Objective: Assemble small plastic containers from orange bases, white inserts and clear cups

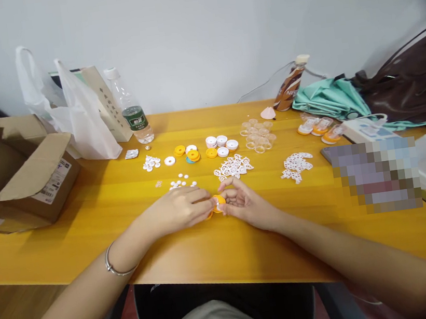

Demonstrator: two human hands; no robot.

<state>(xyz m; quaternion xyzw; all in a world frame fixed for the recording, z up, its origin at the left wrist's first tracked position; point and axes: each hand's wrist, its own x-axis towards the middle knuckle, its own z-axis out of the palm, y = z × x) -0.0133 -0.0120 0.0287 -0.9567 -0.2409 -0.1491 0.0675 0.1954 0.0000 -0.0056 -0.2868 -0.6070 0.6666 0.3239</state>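
Observation:
Near the front middle of the table, an orange round plastic case (219, 203) with a white piece inside sits between my two hands. My right hand (249, 208) pinches its right edge between thumb and fingers. From the left, my left hand (182, 209) has its fingertips closed at the case, partly covering it. A bit of another orange rim (209, 215) shows beneath those fingers; how it joins the case is hidden. Just beyond the left hand lie small white discs (179, 184). White leaf-shaped cutout pieces (233, 166) are piled beyond the right hand.
Orange and white round parts (193, 154), clear rings (259, 135) and more white cutouts (296, 166) lie farther back. A cardboard box (35, 177), white plastic bag (82, 119) and water bottle (134, 112) stand left. A power strip (375, 135) and brown bottle (291, 85) are right.

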